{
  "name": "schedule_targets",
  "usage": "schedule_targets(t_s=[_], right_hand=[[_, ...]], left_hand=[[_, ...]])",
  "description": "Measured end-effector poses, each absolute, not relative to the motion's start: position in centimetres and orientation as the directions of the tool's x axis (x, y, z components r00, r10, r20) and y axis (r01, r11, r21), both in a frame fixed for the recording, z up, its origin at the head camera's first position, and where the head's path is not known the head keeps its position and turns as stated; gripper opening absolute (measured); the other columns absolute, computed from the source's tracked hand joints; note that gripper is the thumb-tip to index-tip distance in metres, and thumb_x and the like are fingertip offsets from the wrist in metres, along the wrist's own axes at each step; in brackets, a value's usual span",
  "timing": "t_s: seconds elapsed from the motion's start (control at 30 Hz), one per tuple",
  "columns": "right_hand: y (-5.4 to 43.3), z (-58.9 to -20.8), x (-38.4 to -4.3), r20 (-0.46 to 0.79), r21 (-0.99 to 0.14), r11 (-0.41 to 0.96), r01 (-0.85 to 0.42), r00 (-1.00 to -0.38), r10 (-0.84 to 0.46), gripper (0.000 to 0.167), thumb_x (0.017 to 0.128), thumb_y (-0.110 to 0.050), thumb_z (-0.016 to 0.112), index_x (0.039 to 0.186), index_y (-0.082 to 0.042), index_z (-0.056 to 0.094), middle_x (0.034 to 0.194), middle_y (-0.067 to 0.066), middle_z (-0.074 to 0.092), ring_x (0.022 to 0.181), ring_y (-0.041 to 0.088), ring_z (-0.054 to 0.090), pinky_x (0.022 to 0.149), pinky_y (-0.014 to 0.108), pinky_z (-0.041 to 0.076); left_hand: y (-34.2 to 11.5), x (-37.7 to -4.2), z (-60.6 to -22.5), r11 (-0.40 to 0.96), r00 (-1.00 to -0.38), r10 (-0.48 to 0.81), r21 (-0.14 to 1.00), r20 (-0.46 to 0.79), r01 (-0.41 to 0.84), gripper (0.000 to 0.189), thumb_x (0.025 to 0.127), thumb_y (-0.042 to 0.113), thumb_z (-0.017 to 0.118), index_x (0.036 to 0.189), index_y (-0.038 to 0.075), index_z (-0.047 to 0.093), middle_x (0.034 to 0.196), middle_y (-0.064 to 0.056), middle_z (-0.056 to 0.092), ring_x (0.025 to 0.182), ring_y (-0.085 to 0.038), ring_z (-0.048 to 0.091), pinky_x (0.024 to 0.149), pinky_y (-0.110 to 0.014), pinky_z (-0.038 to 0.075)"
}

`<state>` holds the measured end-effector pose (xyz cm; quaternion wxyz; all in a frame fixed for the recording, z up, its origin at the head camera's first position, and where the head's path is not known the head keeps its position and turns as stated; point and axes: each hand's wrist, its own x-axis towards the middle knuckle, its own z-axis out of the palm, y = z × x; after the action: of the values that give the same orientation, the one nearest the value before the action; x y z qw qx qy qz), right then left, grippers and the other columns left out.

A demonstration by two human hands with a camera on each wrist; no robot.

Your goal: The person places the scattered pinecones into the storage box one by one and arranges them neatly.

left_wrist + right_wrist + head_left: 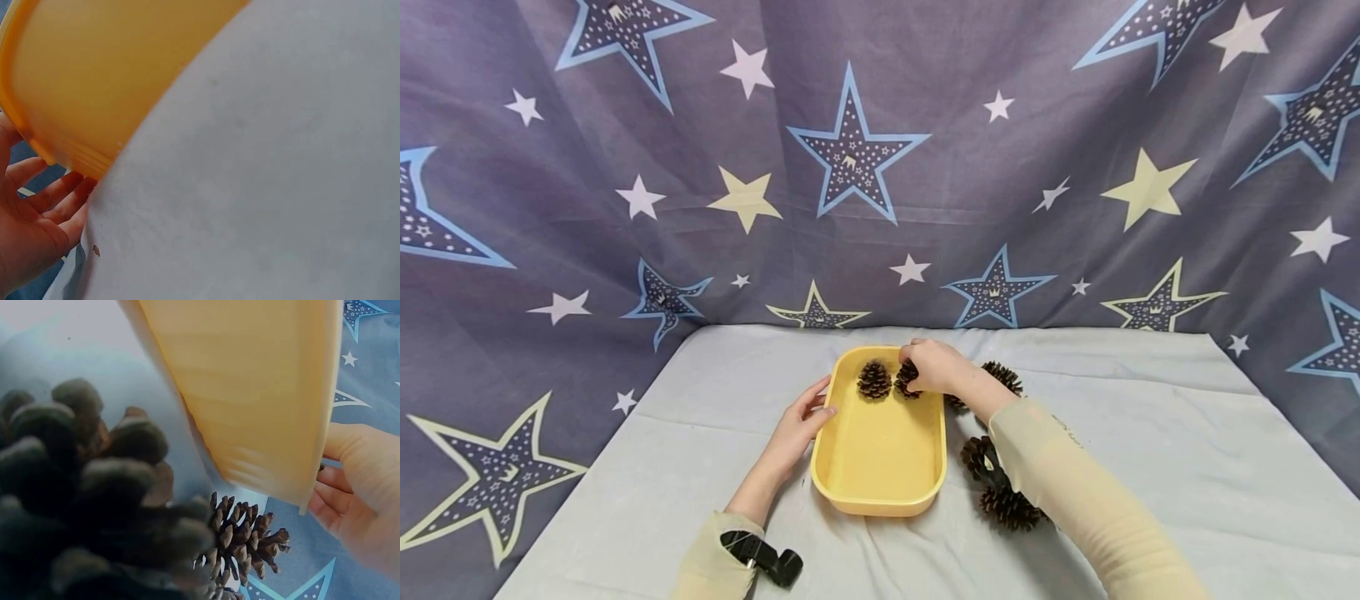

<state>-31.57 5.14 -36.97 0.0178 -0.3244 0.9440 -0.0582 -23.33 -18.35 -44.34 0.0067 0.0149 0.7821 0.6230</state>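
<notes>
Two pine cones inside the yellow tray (880, 454), both toward its far end: a free cone (874, 380), and just beside it a held cone (905, 385). Right hand (936, 367) reaches in over the tray's right side and grips the latter, thumb and fingers around its scales. Whether that cone's base touches the tray floor, I cannot tell from my feed; the hand covers part of it.

Left hand (795, 430) holds the tray's left wall, thumb over the rim, fingers along the outside. Hands well apart, each on its own thing.

More cones on the pale cloth (685, 454), right of the tray: an upper cone (1002, 377) beyond the forearm, a lower cone (1011, 509) by the sleeve (1078, 487), others partly hidden. In the right wrist view one looms large and blurred; I won't guess which.

Handling, my estimate: cones light, woody, stiff, rough enough not to slip; scale tips might snap under a hard squeeze. I would take hold round the widest part, thumb opposite fingers, lightly. Tray looks like thin, smooth, fairly stiff plastic, probably light enough to skid on cloth if bumped; a hold on the side rim, as the left hand has it, should steady it.
</notes>
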Motion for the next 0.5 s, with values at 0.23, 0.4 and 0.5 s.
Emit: schedule_targets(t_s=[0.23,0.4,0.5], right_hand=[[5.22,-36.96,-31.56,-0.001,-0.112,0.781,-0.615,-0.786,-0.619,0.042,0.075,-0.021,0.074,0.112,-0.008,0.06,0.11,0.008,0.057,0.1,0.024,0.057,0.09,0.035,0.046],[5.25,-37.06,-31.61,0.021,-0.117,0.767,-0.631,-0.774,-0.633,0.04,0.074,-0.017,0.074,0.11,-0.007,0.062,0.11,0.009,0.057,0.1,0.024,0.057,0.091,0.034,0.046],[5.23,-37.11,-31.71,0.031,-0.12,0.761,-0.638,-0.768,-0.639,0.039,0.074,-0.016,0.075,0.11,-0.006,0.062,0.11,0.009,0.057,0.101,0.024,0.057,0.091,0.034,0.046]], left_hand=[[-18.32,-23.3,-44.31,0.21,-0.999,0.043,0.978,0.005,0.014,0.054,0.088,0.017,0.055,0.139,0.02,0.037,0.126,-0.018,0.05,0.102,-0.026,0.054,0.071,-0.028,0.052],[-18.26,-23.32,-44.24,0.22,-0.999,0.032,0.975,-0.006,0.001,0.052,0.089,0.017,0.055,0.138,0.023,0.039,0.125,-0.016,0.051,0.101,-0.025,0.054,0.07,-0.028,0.051],[-18.29,-23.35,-44.25,0.226,-1.0,0.025,0.974,-0.009,-0.003,0.052,0.089,0.017,0.055,0.138,0.023,0.039,0.125,-0.016,0.051,0.1,-0.023,0.054,0.07,-0.028,0.051]])
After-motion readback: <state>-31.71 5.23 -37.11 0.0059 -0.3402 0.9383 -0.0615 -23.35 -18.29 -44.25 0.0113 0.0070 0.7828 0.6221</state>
